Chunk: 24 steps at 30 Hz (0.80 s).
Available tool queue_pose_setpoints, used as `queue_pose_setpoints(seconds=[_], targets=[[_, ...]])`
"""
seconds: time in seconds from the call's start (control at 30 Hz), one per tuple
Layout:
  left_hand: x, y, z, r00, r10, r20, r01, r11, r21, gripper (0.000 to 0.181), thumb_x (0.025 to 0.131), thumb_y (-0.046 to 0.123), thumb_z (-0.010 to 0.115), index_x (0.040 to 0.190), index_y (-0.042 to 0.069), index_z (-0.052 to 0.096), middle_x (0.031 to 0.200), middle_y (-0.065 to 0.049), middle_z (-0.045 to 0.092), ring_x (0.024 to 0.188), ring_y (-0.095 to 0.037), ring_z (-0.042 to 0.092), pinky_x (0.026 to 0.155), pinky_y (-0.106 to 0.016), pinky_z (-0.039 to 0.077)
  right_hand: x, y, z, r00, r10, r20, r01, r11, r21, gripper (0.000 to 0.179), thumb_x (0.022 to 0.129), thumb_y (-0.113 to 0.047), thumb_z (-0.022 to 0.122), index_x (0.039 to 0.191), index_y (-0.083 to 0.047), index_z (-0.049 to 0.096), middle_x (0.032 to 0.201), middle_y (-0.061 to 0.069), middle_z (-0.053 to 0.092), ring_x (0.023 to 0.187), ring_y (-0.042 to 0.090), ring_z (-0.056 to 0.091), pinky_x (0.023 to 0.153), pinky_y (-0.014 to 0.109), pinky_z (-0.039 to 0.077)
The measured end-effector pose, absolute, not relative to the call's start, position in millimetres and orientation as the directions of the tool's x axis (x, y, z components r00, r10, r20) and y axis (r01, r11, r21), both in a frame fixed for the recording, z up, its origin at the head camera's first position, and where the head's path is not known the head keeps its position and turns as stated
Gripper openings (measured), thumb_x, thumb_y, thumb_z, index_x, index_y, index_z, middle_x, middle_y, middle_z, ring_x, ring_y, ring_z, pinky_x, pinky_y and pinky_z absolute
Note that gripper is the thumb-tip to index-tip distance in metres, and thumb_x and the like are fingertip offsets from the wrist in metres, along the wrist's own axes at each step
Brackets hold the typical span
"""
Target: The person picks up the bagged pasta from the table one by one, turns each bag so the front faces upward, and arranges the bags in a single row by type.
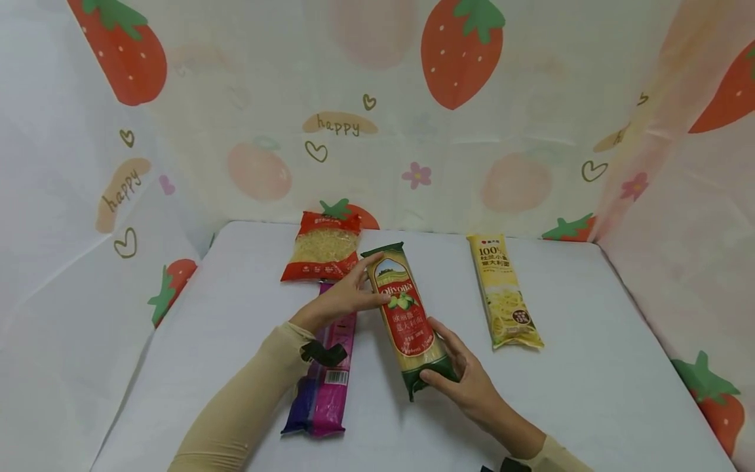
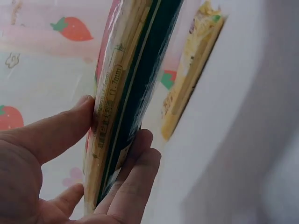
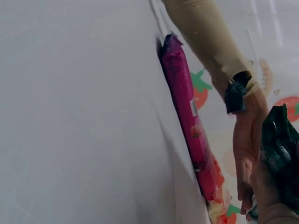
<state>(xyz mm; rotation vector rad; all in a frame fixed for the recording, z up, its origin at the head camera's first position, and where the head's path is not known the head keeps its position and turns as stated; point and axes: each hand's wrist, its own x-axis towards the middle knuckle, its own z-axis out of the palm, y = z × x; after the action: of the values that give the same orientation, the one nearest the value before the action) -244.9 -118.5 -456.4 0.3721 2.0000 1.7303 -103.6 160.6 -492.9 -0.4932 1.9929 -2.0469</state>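
Observation:
Between both hands a long pack of spaghetti (image 1: 407, 314) with a red label and green ends is held up off the white table, tilted. My left hand (image 1: 348, 292) grips its upper left side, thumb on the front; in the left wrist view the left hand's fingers (image 2: 133, 186) lie behind the pack. Near the lower right corner my right hand (image 1: 466, 373) pinches the green end, thumb in front. Only part of the right hand (image 3: 271, 196) shows in the right wrist view, beside the dark green end.
A purple-pink pack (image 1: 330, 400) lies left, partly under my left forearm. Behind it lies a red-edged clear bag of pale pasta (image 1: 324, 246). A yellow pasta pack (image 1: 504, 292) lies right. A strawberry-print curtain (image 1: 366, 164) surrounds the white table (image 1: 601, 367).

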Motion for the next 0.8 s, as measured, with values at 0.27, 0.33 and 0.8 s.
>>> queue_pose_setpoints(seconds=[0.27, 0.33, 0.8], targets=[[-246.0, -108.4, -461.1, -0.863, 0.485, -0.14, -0.1, 0.108, 0.989, 0.084, 0.1, 0.022, 0.079, 0.168, 0.038, 0.032, 0.173, -0.021, 0.024, 0.147, -0.039, 0.046, 0.114, -0.053, 0.049, -104.0, 164.0, -494.6, -0.928, -0.372, 0.032, -0.019, -0.04, -0.999, 0.084, 0.104, -0.007, 0.07, 0.172, -0.024, 0.024, 0.173, 0.011, 0.03, 0.138, 0.013, 0.055, 0.103, 0.029, 0.055], [-246.9, -105.3, -463.7, -0.865, 0.485, -0.131, -0.1, 0.088, 0.991, 0.08, 0.102, 0.021, 0.077, 0.168, 0.035, 0.034, 0.17, -0.023, 0.029, 0.145, -0.04, 0.049, 0.114, -0.056, 0.049, -104.4, 163.9, -494.7, -0.936, -0.352, 0.027, -0.015, -0.039, -0.999, 0.083, 0.105, -0.008, 0.07, 0.172, -0.024, 0.024, 0.174, 0.009, 0.03, 0.138, 0.013, 0.055, 0.102, 0.028, 0.055], [-252.2, -88.3, -470.1, -0.843, 0.507, -0.18, -0.121, 0.148, 0.982, 0.08, 0.101, 0.026, 0.079, 0.167, 0.035, 0.036, 0.172, -0.018, 0.028, 0.116, -0.033, 0.071, 0.092, -0.044, 0.064, -111.4, 174.8, -487.9, -0.937, -0.349, 0.02, -0.08, 0.16, -0.984, 0.085, 0.1, -0.014, 0.079, 0.17, -0.012, 0.031, 0.17, 0.021, 0.035, 0.145, 0.042, 0.05, 0.099, 0.027, 0.056]])
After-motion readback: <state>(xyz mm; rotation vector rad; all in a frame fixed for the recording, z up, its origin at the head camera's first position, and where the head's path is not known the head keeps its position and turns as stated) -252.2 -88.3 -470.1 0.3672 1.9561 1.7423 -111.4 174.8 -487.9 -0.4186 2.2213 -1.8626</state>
